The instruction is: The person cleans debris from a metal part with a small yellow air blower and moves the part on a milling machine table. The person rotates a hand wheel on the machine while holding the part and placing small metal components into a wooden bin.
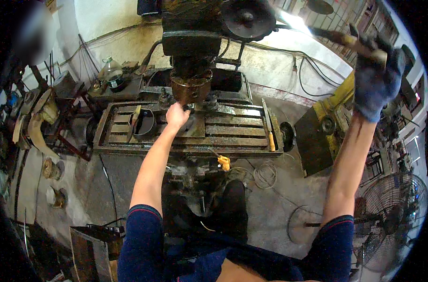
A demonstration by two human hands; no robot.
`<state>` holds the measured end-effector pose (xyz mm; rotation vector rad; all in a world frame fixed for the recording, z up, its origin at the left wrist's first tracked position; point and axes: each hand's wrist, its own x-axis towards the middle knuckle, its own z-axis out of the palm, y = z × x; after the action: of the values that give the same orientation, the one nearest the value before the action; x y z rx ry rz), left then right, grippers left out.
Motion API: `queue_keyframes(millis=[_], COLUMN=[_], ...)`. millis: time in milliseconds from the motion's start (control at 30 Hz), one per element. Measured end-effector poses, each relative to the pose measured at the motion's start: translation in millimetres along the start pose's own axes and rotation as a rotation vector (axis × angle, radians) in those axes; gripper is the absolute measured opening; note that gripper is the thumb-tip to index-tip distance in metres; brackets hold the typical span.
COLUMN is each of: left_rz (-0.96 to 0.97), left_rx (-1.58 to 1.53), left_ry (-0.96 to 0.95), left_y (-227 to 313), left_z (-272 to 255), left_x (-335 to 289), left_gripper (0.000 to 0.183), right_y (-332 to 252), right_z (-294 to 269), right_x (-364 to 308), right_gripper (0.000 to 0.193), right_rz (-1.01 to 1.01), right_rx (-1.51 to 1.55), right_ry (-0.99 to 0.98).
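My bare left hand [177, 115] is on the slotted machine table [185, 149], just below the dark spindle head [191, 47] of a drilling or milling machine. Its fingers are curled around something small and dark that I cannot make out. High on the right, my right hand [379, 81], in a dark blue-grey glove, grips a long lever [333, 37] extending from the machine head. Left of my bare hand, a black container [148, 123] rests on the table beside a yellow-handled brush [137, 114]. A file with a wooden handle [271, 141] lies along the table's right end.
A yellow object [223, 162] sits at the table's front edge. Right of the table stands a yellow and dark machine [312, 136]; a large fan [392, 221] is at lower right. Coiled cable [265, 176] lies on the floor. A plastic bottle [114, 77] stands back left.
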<state>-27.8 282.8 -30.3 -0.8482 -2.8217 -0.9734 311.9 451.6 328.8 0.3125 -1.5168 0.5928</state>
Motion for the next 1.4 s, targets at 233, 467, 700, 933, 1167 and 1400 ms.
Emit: queue_keyframes(millis=[233,467,700,933,1167,1400], left_rz=[-0.025,0.052,0.217,0.130,0.199,0.088], left_rx=[0.022,-0.100,-0.065,0.151,0.420,-0.031], left_ry=[0.113,0.049,0.077,0.318,0.018,0.332], left_y=[-4.6,-13.6,-32.4,-85.9,-130.7,-130.1], left_z=[-1.9,7.5,-37.3,-161.0,-158.1,-145.4], left_x=[-7.5,0.6,-19.2,-104.5,-103.3,-106.0], left_gripper=[0.034,0.034,0.034,0.042,0.043,0.021], right_y=[-6.8,-11.2,-11.7,-5.6,-11.6,-14.4], right_z=[9.8,8.5,12.9,7.0,8.2,14.9], right_x=[-128.2,-130.0,-135.1,-139.0,-134.2,-124.6], right_gripper=[0.027,0.036,0.034,0.030,0.036,0.032], right_rz=[0.035,0.127,0.110,0.121,0.206,0.167], right_rx=[0.095,-0.187,-0.012,0.073,0.094,0.052], right_ry=[0.019,0.037,-0.041,0.014,0.018,0.078])
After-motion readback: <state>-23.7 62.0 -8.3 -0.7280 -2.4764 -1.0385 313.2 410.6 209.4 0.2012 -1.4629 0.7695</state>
